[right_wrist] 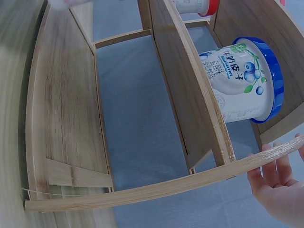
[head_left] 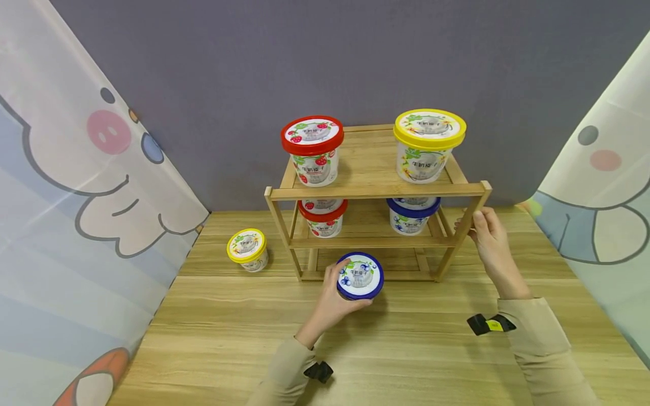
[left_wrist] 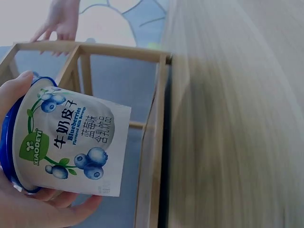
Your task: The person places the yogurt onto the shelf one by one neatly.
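My left hand (head_left: 330,299) grips a blueberry milk tub (head_left: 360,276) with a blue lid, thumb and fingers spread around its rim. The tub is in front of the bottom level of a wooden shelf rack (head_left: 376,193). In the left wrist view its printed side (left_wrist: 80,137) faces the camera. On the rack's right side, my right hand (head_left: 493,248) holds the upright post, its fingers (right_wrist: 270,173) reaching behind the wood. A second blue-lidded tub (right_wrist: 237,80) stands on the middle level, close to that hand.
On the top level stand a red-lidded tub (head_left: 317,163) and a yellow-lidded tub (head_left: 426,160). Another red-lidded tub (head_left: 325,223) is at the left of the middle level. A yellow-lidded tub (head_left: 247,248) stands on the table (head_left: 213,332), left of the rack. A grey wall panel (head_left: 228,101) rises behind.
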Available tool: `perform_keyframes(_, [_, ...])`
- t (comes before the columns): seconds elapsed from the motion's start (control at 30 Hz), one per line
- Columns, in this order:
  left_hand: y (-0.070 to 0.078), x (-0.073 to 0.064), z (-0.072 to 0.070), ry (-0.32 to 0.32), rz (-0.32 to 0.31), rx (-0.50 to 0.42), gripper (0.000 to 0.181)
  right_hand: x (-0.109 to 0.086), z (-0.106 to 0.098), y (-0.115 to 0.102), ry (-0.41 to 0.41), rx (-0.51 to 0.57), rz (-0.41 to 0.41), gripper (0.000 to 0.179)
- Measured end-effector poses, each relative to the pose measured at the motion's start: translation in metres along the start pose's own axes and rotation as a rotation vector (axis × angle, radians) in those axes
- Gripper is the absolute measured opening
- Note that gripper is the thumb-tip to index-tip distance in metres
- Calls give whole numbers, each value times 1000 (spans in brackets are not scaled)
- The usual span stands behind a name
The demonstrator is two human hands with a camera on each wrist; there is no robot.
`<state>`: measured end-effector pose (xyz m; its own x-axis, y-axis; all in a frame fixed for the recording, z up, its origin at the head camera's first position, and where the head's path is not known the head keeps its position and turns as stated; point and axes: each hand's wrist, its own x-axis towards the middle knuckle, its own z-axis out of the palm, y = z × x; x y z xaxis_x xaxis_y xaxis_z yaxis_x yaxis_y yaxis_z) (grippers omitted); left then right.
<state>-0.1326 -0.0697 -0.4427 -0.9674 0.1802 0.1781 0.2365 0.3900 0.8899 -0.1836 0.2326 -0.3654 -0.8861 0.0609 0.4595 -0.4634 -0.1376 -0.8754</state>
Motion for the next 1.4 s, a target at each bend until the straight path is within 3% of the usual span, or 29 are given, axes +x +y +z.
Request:
perform_keyframes(0.27, [2, 14, 24, -22, 10, 52, 88, 0, -2, 0, -6, -45, 22, 15])
perform_keyframes(0.7, [7, 33, 54, -43, 4, 26, 85, 0, -2, 1, -2, -42, 23, 15])
perform_keyframes(1.1, [6, 56, 77, -55, -83, 3, 84, -1, -4, 0, -24, -52, 23, 16])
perform_keyframes(1.4, [3, 75, 88, -40, 17, 0, 86, -1, -3, 0, -21, -71, 32, 16])
